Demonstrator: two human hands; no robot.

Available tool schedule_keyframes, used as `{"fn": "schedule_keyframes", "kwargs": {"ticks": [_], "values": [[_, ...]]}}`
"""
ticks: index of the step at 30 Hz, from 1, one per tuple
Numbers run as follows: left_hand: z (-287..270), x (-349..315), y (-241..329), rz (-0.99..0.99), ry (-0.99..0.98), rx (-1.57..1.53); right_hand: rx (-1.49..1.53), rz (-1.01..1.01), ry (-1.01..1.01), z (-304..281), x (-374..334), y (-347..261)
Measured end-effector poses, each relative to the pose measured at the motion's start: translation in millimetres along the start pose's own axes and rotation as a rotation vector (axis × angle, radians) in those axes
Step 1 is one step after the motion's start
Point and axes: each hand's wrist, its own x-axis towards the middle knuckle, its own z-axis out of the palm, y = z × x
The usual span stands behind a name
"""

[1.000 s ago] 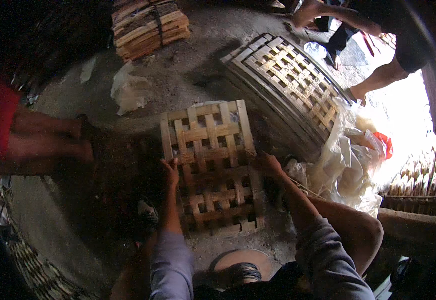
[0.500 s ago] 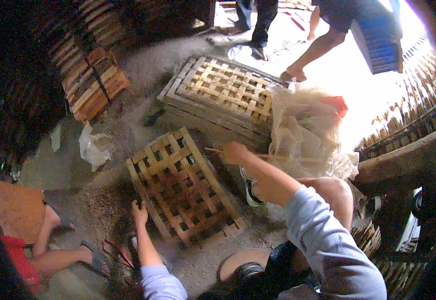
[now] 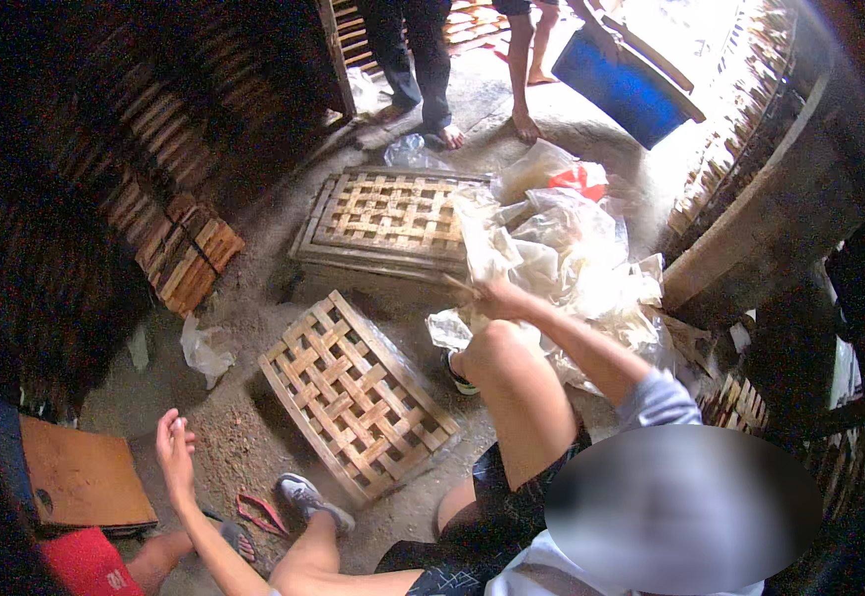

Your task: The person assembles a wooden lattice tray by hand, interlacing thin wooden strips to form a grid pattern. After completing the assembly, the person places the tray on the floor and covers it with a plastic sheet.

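Note:
My left hand (image 3: 176, 449) is raised over the dirt floor, left of a woven wooden slat panel. Its fingers are apart and I see nothing in them. The panel (image 3: 351, 409) lies framed and tilted on the ground between my hands, touched by neither. My right hand (image 3: 500, 300) is closed around a thin wooden stick (image 3: 460, 286), whose tip pokes out to the left; the rest is hidden. Behind the stick, crumpled translucent plastic sheeting (image 3: 562, 238) lies heaped. A stack of similar woven panels (image 3: 328, 223) sits beyond.
Red-handled pliers (image 3: 262, 514) lie near my shoe. At left are a bundle of wood pieces (image 3: 189, 256), a plastic bag (image 3: 208, 350) and a brown board (image 3: 83, 472) beside a seated person in red. Others stand at the back, near a blue container (image 3: 621, 87).
My left hand has lifted away from the panel's edge and moved left. My right hand still grips the stick. The view has shifted, and the person with the blue container has moved.

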Motion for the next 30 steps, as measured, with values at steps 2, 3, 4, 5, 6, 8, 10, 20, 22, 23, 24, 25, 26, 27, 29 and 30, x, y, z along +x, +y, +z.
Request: {"fn": "schedule_keyframes", "kwargs": {"ticks": [2, 3, 4, 5, 6, 8, 10, 20, 22, 23, 24, 25, 26, 27, 29, 30], "values": [[-4, -54, 34, 0.094, -0.003, -0.054, 0.162, 0.035, 0.114, 40, -65, 24], [12, -65, 42, 0.182, -0.069, -0.055, 0.123, 0.222, 0.057, 76, -97, 80], [28, -75, 47, 0.262, -0.136, -0.057, 0.076, 0.405, -0.014, 114, -128, 135], [26, -107, 52, 0.239, -0.197, -0.065, -0.003, 0.341, -0.047, 133, -150, 126], [31, -130, 61, 0.228, -0.275, -0.093, 0.093, 0.449, -0.099, 152, -176, 137], [50, -150, 79, 0.054, -0.483, 0.049, 0.097, 0.652, -0.203, 196, -223, 189], [69, -179, 76, 0.074, -0.430, 0.112, 0.065, 0.696, -0.237, 196, -237, 163], [79, -165, 53, 0.072, -0.261, 0.377, -0.144, 0.763, -0.015, 210, -257, 184], [84, -156, 34, 0.178, -0.004, 0.367, -0.186, 0.772, -0.021, 210, -253, 185], [85, -152, 26, 0.231, 0.124, 0.361, -0.179, 0.756, -0.020, 205, -249, 183], [79, -152, 29, 0.277, 0.077, 0.397, -0.176, 0.731, -0.022, 200, -240, 182], [83, -150, 31, 0.274, 0.154, 0.329, -0.172, 0.708, -0.023, 195, -231, 182], [97, -148, 47, 0.266, 0.228, 0.256, -0.112, 0.660, 0.017, 190, -219, 186], [102, -146, 52, 0.197, 0.214, 0.180, -0.072, 0.567, 0.169, 190, -210, 194], [95, -153, 62, -0.022, 0.158, 0.058, -0.011, 0.511, 0.296, 152, -160, 142], [88, -154, 57, -0.052, 0.093, 0.087, -0.120, 0.492, 0.244, 119, -133, 109]]}}
